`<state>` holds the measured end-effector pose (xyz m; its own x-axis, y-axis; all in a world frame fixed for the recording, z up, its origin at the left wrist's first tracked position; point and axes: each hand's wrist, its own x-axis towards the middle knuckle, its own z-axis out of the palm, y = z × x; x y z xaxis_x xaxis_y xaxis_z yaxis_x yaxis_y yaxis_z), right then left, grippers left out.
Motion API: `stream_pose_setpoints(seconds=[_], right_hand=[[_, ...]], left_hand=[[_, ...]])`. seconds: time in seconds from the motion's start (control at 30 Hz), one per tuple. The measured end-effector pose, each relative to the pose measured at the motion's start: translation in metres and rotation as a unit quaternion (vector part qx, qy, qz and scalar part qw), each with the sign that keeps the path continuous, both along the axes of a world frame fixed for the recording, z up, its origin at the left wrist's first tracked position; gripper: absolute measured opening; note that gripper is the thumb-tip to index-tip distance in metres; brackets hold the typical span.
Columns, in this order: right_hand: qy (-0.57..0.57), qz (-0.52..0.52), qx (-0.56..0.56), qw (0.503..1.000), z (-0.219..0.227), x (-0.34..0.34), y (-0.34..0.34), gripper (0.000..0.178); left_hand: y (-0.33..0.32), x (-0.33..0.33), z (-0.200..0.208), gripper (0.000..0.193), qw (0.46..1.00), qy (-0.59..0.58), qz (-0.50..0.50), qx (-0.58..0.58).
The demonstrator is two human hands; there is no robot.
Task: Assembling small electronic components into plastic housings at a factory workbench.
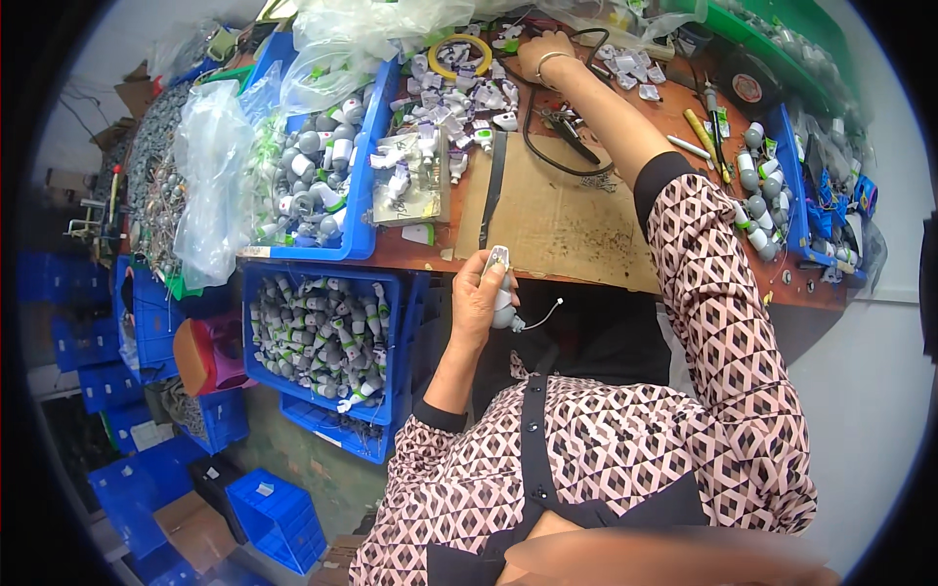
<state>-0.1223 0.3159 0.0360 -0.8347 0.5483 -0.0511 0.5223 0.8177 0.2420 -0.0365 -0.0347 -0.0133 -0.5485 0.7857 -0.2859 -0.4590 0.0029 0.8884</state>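
Note:
My left hand (473, 301) is closed round a small grey-and-white plastic housing (503, 314), held at the table's front edge. A thin white wire (543, 317) with a little plug trails from its lower end. Across the table my right arm stretches to the far side, where my right hand (544, 51), a bangle at its wrist, reaches down beside small white plastic parts (629, 64). Its fingers look curled; what they grip, if anything, is too small to make out. Below that hand, a black cable (530, 127) loops over brown cardboard (547, 220).
Blue crates (364, 186) of grey-and-white housings stand at left, another blue crate (322, 388) lower down. A roll of yellow tape (459, 57) lies among white parts. At right are a yellow-handled tool (700, 132), a blue bin (793, 186) and a green tray (772, 49).

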Motion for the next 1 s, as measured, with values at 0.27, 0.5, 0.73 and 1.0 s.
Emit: stream_pose_setpoints(seconds=[0.27,0.5,0.73,1.0], right_hand=[[0.637,0.023,-0.026,0.77,-0.015,-0.018,0.027,0.023],[0.418,-0.035,-0.896,0.146,0.021,0.054,-0.009,0.021],[0.382,-0.03,-0.807,0.449,0.007,0.133,-0.125,0.032],[0.267,0.067,-0.709,0.649,0.022,0.207,-0.167,0.026]], left_hand=[[0.002,0.01,0.001,0.019,1.0,-0.005,0.008,0.01],[0.013,0.006,0.011,0.022,0.999,-0.011,0.023,0.041],[0.004,0.018,0.012,0.022,0.999,-0.016,0.034,0.033],[0.003,0.039,0.02,0.02,0.998,0.066,0.014,0.006]])
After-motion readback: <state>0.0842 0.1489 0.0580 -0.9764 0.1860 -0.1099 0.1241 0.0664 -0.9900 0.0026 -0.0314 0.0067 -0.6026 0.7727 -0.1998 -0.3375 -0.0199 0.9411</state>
